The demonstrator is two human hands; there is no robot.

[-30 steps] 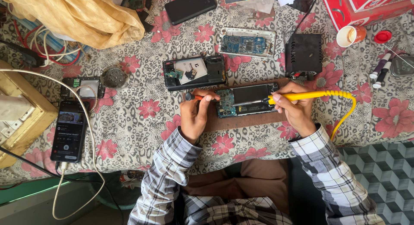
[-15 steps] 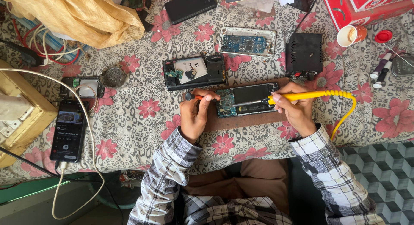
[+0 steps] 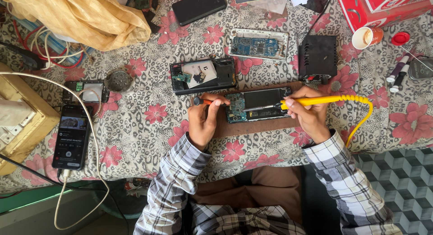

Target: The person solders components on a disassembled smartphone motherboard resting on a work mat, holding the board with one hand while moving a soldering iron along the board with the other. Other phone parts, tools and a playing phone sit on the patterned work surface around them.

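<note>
An opened phone (image 3: 259, 104) with a bare circuit board lies on a brown wooden board (image 3: 252, 127). My right hand (image 3: 306, 115) grips a yellow soldering iron (image 3: 315, 100), whose metal tip points left onto the phone's circuit board. A coiled yellow cord (image 3: 361, 113) runs from the iron off the table edge. My left hand (image 3: 205, 120) holds a small orange-handled tool (image 3: 205, 101) at the phone's left end.
Two more opened phones (image 3: 203, 75) (image 3: 258, 44) lie behind, beside a black box (image 3: 318, 57). A lit phone (image 3: 71, 136) on a white cable lies at left, near a small board (image 3: 88, 91). A paper cup (image 3: 366, 36), red box (image 3: 383, 7) and yellow cloth (image 3: 81, 16) sit at the back.
</note>
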